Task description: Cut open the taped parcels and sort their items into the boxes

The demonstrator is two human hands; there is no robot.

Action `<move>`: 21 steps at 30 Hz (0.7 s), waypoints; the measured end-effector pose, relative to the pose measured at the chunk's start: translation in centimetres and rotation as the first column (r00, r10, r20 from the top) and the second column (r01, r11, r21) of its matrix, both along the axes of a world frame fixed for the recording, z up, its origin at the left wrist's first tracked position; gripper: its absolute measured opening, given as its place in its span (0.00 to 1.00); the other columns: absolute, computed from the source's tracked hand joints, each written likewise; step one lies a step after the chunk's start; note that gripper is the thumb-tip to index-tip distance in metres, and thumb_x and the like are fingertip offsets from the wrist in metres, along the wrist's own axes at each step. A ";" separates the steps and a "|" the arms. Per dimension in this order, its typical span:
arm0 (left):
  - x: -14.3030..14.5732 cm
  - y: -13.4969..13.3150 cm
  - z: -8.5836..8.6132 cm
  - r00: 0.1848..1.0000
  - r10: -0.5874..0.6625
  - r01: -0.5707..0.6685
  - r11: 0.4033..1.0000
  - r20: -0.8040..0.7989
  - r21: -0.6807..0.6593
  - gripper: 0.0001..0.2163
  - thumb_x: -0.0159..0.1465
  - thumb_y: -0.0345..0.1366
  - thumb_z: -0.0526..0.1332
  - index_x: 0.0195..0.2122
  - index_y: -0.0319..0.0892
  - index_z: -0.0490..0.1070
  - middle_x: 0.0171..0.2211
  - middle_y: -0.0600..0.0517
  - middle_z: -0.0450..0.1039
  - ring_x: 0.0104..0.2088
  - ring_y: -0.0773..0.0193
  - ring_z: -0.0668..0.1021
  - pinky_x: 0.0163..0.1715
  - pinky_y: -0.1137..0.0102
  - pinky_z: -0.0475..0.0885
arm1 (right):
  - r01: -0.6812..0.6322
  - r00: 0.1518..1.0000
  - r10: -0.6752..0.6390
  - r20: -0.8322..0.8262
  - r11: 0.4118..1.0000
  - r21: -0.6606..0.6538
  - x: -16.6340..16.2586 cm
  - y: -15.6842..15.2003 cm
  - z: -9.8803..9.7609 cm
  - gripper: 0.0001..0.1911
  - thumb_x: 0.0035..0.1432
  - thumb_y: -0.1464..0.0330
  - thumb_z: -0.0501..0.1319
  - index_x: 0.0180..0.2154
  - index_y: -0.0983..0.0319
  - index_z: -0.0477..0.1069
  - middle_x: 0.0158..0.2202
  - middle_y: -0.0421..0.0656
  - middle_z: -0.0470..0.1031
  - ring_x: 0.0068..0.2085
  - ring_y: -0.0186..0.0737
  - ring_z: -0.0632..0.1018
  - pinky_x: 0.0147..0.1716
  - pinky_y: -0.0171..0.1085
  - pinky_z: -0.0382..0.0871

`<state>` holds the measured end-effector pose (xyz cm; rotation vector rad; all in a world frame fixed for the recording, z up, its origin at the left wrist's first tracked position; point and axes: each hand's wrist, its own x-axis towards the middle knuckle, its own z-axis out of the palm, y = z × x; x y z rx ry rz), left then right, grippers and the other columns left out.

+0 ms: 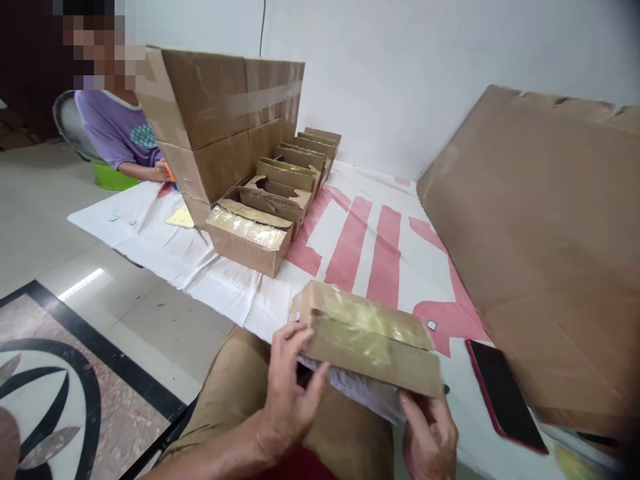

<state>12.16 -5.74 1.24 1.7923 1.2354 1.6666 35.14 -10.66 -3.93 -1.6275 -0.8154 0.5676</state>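
Note:
A small taped cardboard box [345, 343] lies tilted at the table's near edge, with shiny clear tape along the seam of its top flaps. At its left end my left hand [293, 380] grips the corner, fingertips on the end face and thumb at the front. My right hand [430, 427] holds the near right corner from below, thumb against the front; its other fingers are partly hidden by the box. Another taped box [250, 237] stands farther off to the left, at the front of a row of narrow boxes [287, 177].
Large stacked cartons [220, 107] rise at the back left. A seated person in a purple shirt [113, 127] holds something orange beside them. A big cardboard sheet [540, 253] leans at the right, near a dark phone [505, 393]. A red-and-white cloth [345, 250] covers the table.

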 end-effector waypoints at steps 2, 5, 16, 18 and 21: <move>0.8 -1.0 0.5 0.997 -0.057 0.062 0.994 -0.057 0.092 0.25 0.64 0.26 0.61 0.63 0.43 0.64 0.56 0.40 0.66 0.58 0.53 0.72 0.59 0.58 0.71 | 0.079 0.995 -0.078 -0.056 0.997 0.017 0.1 -0.3 -0.4 0.31 0.52 0.56 0.70 0.54 0.63 0.75 0.48 0.48 0.82 0.53 0.56 0.79 0.52 0.48 0.72; 1.5 -2.0 1.2 0.986 -0.126 0.143 0.974 -0.107 0.174 0.29 0.61 0.23 0.59 0.65 0.39 0.62 0.56 0.38 0.65 0.58 0.51 0.70 0.62 0.53 0.69 | 0.111 0.982 -0.096 -0.166 0.990 0.085 0.1 -0.4 -0.3 0.31 0.52 0.58 0.69 0.56 0.62 0.75 0.50 0.48 0.81 0.50 0.53 0.79 0.52 0.49 0.71; -3.3 5.2 0.1 0.979 -0.066 0.123 0.944 0.191 -0.306 0.16 0.70 0.38 0.58 0.59 0.45 0.66 0.55 0.43 0.70 0.57 0.52 0.73 0.59 0.55 0.69 | -0.113 0.991 0.117 0.063 0.991 -0.067 -3.8 0.3 0.5 0.36 0.56 0.54 0.68 0.62 0.62 0.70 0.57 0.52 0.79 0.56 0.54 0.78 0.54 0.46 0.72; -4.2 6.7 -0.1 0.975 -0.071 0.144 0.923 0.209 -0.357 0.16 0.69 0.38 0.60 0.57 0.44 0.68 0.53 0.45 0.73 0.53 0.54 0.75 0.56 0.57 0.70 | -0.127 0.975 0.139 0.171 0.989 -0.078 -2.1 0.4 0.2 0.29 0.58 0.53 0.66 0.57 0.62 0.75 0.56 0.51 0.80 0.55 0.53 0.79 0.54 0.45 0.72; -4.7 7.6 -0.1 0.979 -0.042 0.115 0.922 0.200 -0.369 0.18 0.67 0.37 0.61 0.57 0.44 0.69 0.54 0.45 0.74 0.54 0.54 0.75 0.57 0.58 0.70 | -0.096 0.893 0.118 0.434 0.993 -0.073 2.5 1.9 -0.2 0.22 0.62 0.53 0.60 0.48 0.61 0.79 0.53 0.50 0.82 0.54 0.52 0.80 0.54 0.46 0.72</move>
